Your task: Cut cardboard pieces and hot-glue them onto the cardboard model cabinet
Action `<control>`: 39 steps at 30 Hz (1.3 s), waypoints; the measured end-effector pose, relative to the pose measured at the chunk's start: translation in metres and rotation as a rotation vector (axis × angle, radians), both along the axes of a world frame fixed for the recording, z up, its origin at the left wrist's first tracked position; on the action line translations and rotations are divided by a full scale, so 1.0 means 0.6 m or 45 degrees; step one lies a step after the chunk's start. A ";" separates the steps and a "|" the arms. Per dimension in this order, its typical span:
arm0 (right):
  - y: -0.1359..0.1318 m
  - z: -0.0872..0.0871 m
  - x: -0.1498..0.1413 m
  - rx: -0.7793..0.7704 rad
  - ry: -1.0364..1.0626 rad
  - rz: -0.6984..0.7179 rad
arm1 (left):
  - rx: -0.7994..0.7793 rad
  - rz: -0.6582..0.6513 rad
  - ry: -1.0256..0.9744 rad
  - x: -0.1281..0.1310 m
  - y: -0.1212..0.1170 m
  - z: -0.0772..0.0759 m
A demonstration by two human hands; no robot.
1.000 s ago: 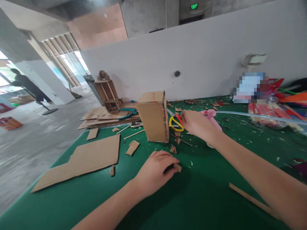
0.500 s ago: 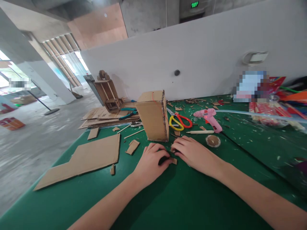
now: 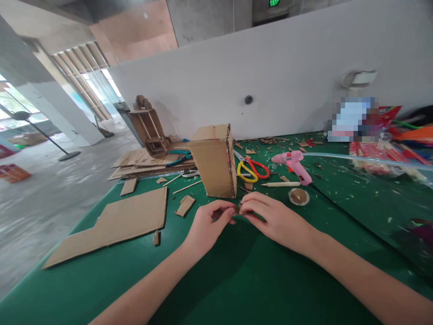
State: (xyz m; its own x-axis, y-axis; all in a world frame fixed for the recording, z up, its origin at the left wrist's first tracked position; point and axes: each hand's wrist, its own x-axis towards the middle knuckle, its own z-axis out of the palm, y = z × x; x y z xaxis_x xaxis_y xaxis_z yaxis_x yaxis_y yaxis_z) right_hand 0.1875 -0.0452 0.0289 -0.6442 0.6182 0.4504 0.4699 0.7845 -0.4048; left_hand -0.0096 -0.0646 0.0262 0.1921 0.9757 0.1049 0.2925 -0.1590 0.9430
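Close in front of the cardboard box (image 3: 216, 167), my two hands meet over the green table. My left hand (image 3: 209, 225) is closed, thumb and fingers pinching a small cardboard piece that mostly hides behind the fingertips. In the fingertips of my right hand (image 3: 274, 219) is another small cardboard scrap (image 3: 241, 209), its edge against the left hand's piece; whether the two are joined I cannot tell. The box stands upright, a thin red wire (image 3: 214, 132) on its top. Left of my left hand lies a loose cardboard scrap (image 3: 185, 206).
Scissors (image 3: 252, 168), a pink glue gun (image 3: 294, 164), a wooden stick (image 3: 280, 184) and a round cardboard disc (image 3: 299, 196) lie to the right. A large cut cardboard sheet (image 3: 125, 221), teal-handled pliers (image 3: 178, 159) and stacked cardboard (image 3: 135, 163) are on the left. A wall rises behind.
My left hand has lifted its small cardboard piece up and away from me, to meet the scrap in my right hand. The right hand has barely moved. The view has shifted slightly.
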 end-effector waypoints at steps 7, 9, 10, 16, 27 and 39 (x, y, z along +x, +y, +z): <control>-0.006 0.002 -0.006 -0.109 0.075 -0.046 | 0.011 -0.040 -0.154 0.005 -0.001 -0.005; -0.009 0.006 -0.009 -0.234 0.107 -0.113 | 0.088 -0.012 -0.105 0.004 -0.002 -0.004; -0.010 0.007 -0.011 -0.305 0.124 -0.148 | 0.136 0.005 -0.075 0.004 -0.003 -0.003; -0.013 0.003 -0.017 -0.596 0.298 -0.225 | 0.246 -0.004 -0.072 0.007 -0.007 -0.001; -0.018 0.007 -0.012 -0.459 0.262 -0.110 | 0.299 0.080 -0.082 0.008 -0.011 -0.011; 0.000 0.024 0.023 -0.125 -0.142 -0.313 | 0.300 -0.050 0.143 0.047 0.031 -0.013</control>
State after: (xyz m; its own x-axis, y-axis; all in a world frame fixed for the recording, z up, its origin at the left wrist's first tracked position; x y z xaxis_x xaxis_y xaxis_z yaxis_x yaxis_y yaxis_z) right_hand 0.2014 -0.0453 0.0436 -0.5117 0.7992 0.3152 0.6872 0.6010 -0.4081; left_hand 0.0183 -0.0461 0.0184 0.2524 0.9186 0.3042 0.3827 -0.3835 0.8405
